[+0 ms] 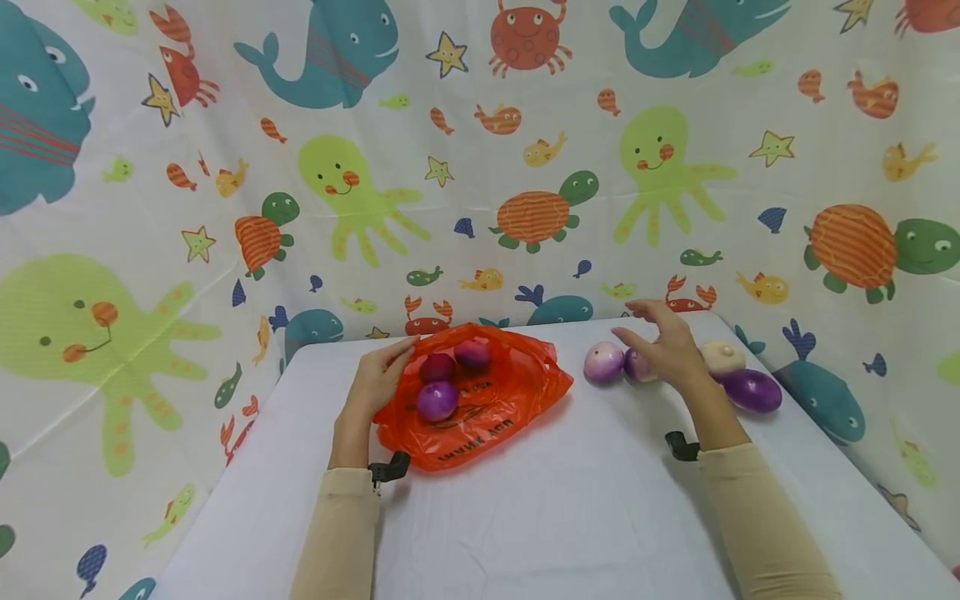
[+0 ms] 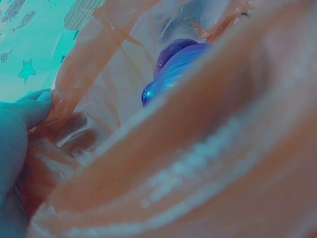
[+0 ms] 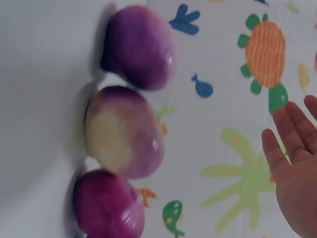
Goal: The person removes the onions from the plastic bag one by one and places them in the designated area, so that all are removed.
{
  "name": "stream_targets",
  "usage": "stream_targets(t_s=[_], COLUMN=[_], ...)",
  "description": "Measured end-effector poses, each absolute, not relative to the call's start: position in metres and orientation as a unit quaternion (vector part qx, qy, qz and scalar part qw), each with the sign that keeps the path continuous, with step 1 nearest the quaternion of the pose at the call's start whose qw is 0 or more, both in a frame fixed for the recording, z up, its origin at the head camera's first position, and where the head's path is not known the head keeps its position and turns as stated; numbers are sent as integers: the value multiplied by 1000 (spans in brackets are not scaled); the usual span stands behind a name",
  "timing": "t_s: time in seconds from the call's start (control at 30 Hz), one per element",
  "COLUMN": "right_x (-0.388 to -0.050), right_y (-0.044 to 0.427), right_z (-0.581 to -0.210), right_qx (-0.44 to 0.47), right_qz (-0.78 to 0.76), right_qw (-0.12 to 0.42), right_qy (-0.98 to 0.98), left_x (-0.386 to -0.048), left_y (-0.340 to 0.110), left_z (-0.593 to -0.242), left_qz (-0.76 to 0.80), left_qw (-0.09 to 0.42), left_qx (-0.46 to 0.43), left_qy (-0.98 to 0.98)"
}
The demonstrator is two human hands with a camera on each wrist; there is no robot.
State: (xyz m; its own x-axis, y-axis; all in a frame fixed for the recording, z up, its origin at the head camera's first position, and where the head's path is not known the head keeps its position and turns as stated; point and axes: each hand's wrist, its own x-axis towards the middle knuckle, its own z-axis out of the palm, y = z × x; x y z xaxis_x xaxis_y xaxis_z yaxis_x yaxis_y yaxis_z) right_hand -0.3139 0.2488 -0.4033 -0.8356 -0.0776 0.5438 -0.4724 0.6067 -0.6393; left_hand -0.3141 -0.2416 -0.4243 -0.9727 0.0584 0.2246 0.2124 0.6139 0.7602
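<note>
A translucent red plastic bag (image 1: 517, 417) lies on the table, its mouth facing up. Inside are a shiny purple onion (image 1: 437, 401), a dark red round vegetable (image 1: 437, 367) and a purple one (image 1: 472, 353). My left hand (image 1: 371, 383) grips the bag's left rim; in the left wrist view its fingertip (image 2: 43, 99) touches the film. My right hand (image 1: 667, 346) hovers with fingers spread and nothing held, near a purple-and-white turnip-like vegetable (image 1: 603, 362) and a partly hidden one (image 1: 639, 367). The right wrist view shows a purple-and-cream vegetable (image 3: 124, 131) between two purple ones.
Right of my right hand sit a cream-coloured round vegetable (image 1: 722, 358) and a dark purple, eggplant-like one (image 1: 752, 391). The white-covered table (image 1: 540, 517) meets a curtain (image 1: 480, 167) printed with sea animals behind it and at both sides.
</note>
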Motion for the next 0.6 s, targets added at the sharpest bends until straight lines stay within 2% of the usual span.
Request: stream_targets(t_s=[0.6], right_x=[-309], right_y=[172], right_z=[-395], right_qx=[250], right_qz=[401], right_qw=[210], right_qy=[-856], left_x=[-314], left_y=[-239], left_z=[-426], left_qz=[-436], left_qw=[82], left_qx=[-69], left_qy=[-893])
